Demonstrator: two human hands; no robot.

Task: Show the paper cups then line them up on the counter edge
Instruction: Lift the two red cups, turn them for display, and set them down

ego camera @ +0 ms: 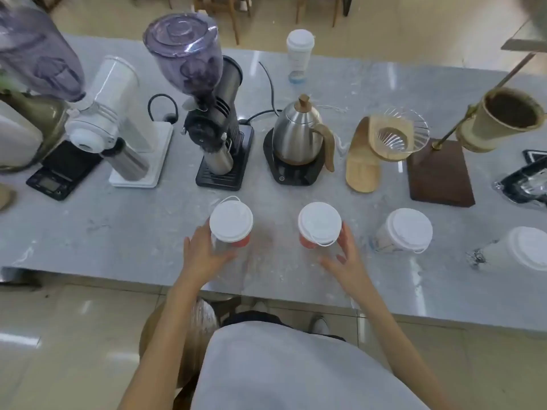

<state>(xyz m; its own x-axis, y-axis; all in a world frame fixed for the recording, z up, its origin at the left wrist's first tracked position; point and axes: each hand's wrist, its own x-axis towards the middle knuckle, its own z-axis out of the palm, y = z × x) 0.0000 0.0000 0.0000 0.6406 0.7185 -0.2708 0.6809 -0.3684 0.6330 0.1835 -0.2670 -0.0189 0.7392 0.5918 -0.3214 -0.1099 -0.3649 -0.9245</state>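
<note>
Two red paper cups with white lids stand side by side on the grey counter (118,232), a little back from its near edge. My left hand (204,253) wraps around the left red cup (231,224) from its left side. My right hand (346,255) sits at the right side of the right red cup (319,226) with fingers spread, fingertips at or near the cup wall and the thumb off it. A white patterned cup (410,230) with a white lid stands further right. Another lidded white cup (529,247) stands at the far right.
Behind the cups stand a row of coffee gear: a white grinder (118,125), a black grinder (213,113), a steel kettle (299,134) on its base, a glass dripper (393,134) on a wooden stand, and a scale (59,176). A tall lidded white cup (299,51) is at the back.
</note>
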